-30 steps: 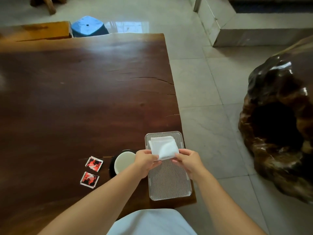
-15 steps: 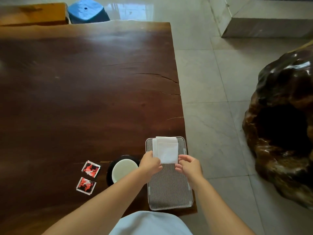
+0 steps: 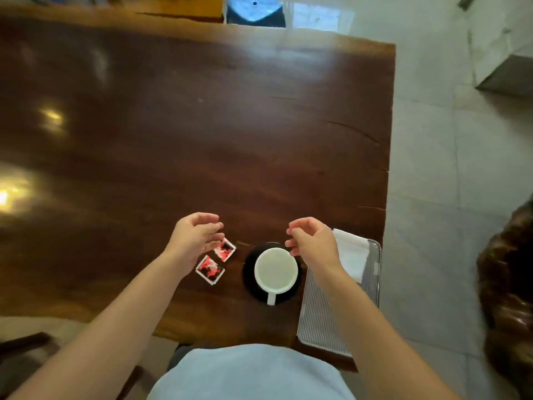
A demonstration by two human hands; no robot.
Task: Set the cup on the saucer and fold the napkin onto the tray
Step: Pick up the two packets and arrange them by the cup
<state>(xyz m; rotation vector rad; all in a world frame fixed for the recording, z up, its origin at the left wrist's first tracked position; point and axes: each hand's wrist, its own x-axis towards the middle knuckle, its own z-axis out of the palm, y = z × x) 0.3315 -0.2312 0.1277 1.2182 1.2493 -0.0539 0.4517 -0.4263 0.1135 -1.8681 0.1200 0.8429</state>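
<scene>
so the left hand (image 3: 199,238) and right hand (image 3: 311,243) just let go of the folded napkin (image 3: 353,252), left on the tray (image 3: 320,321), both hovering empty with loose fingers, cup (image 3: 276,269) on its saucer (image 3: 249,272), looks done to me

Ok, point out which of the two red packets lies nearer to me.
The nearer packet, level with the cup and left of the black saucer. The farther packet lies beyond it, by the left hand.
</scene>
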